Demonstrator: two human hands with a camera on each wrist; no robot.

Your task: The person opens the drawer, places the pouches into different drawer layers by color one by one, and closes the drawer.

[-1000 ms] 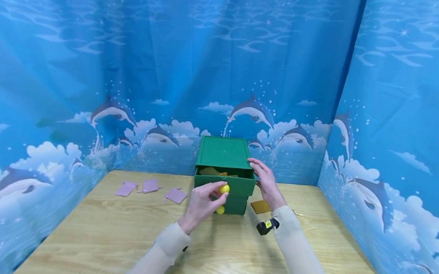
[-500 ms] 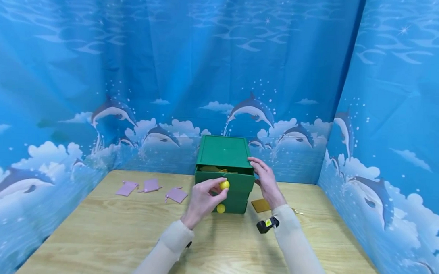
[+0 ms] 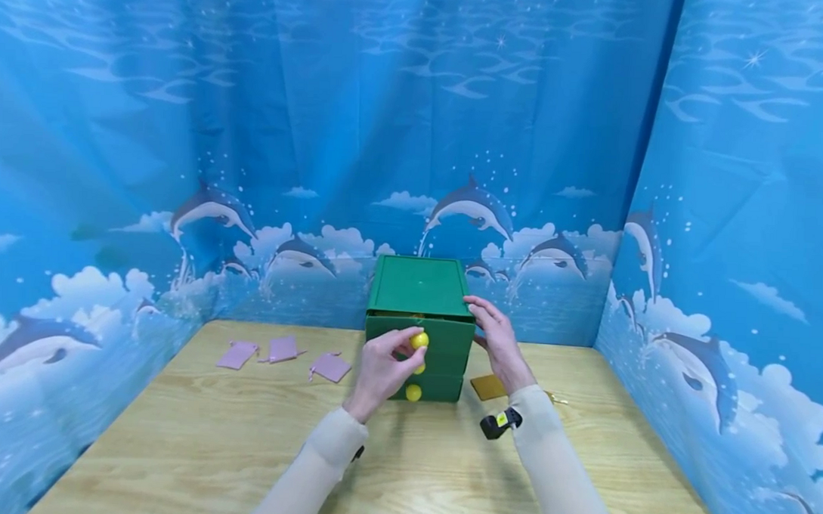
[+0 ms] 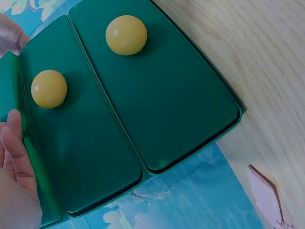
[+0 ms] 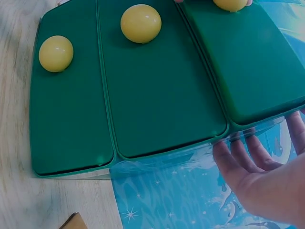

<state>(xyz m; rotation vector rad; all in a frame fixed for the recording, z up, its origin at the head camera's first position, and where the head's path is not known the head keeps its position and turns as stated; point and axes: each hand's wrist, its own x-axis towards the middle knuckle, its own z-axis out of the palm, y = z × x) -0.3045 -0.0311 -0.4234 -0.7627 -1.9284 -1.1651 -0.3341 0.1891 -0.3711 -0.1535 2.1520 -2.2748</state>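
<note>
A green three-drawer box [image 3: 420, 284] stands on the table against the blue backdrop. My left hand [image 3: 379, 368] pinches the round yellow knob [image 3: 419, 340] of the top drawer [image 5: 267, 62] between thumb and fingers. That drawer still juts out a little, with a thin gap under the box's top. Beneath it, the middle drawer [image 5: 162, 95] and bottom drawer [image 5: 71, 114] sit flush, each with its own yellow knob. My right hand [image 3: 498, 339] rests against the box's right side, fingertips at the upper edge; the right wrist view shows its fingers [image 5: 228, 162] extended along that side.
Several small pink pouches [image 3: 330, 366] lie on the wooden table [image 3: 228, 440] left of the box. A golden-brown pouch [image 3: 489, 387] lies to the right, partly behind my right wrist. A dolphin-print backdrop [image 3: 319, 170] closes off the back and sides.
The top drawer has slid inward, away from me, with my left hand following on its knob. Its contents have gone from view. My right hand has stayed at the box's side.
</note>
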